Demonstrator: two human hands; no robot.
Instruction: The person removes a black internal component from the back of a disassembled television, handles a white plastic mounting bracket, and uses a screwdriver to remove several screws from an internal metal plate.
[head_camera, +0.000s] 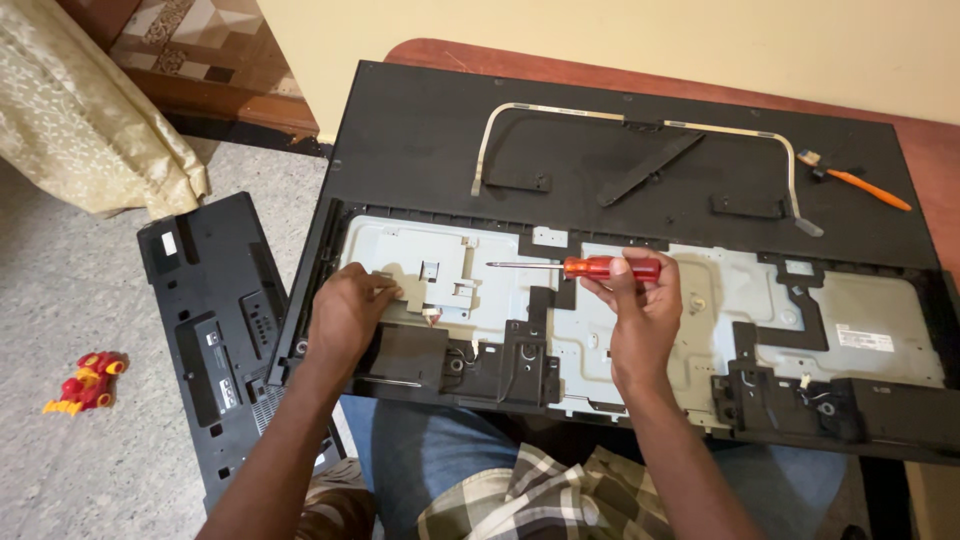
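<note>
A large flat screen (430, 130) lies face down on a reddish table, its rear cover off and the grey metal chassis (730, 300) exposed. My right hand (640, 310) grips a screwdriver (585, 267) with a red-orange handle, held level above the chassis with its shaft pointing left. My left hand (350, 310) rests on the left part of the chassis, fingers curled around something small that I cannot make out. A curved metal stand bracket (640, 125) lies on the black back panel.
A removed black plastic cover (215, 330) lies on the speckled floor to the left, a small red and yellow toy (85, 380) beside it. An orange-handled brush (855, 180) sits at the table's far right. A beige curtain (90, 120) hangs at the upper left.
</note>
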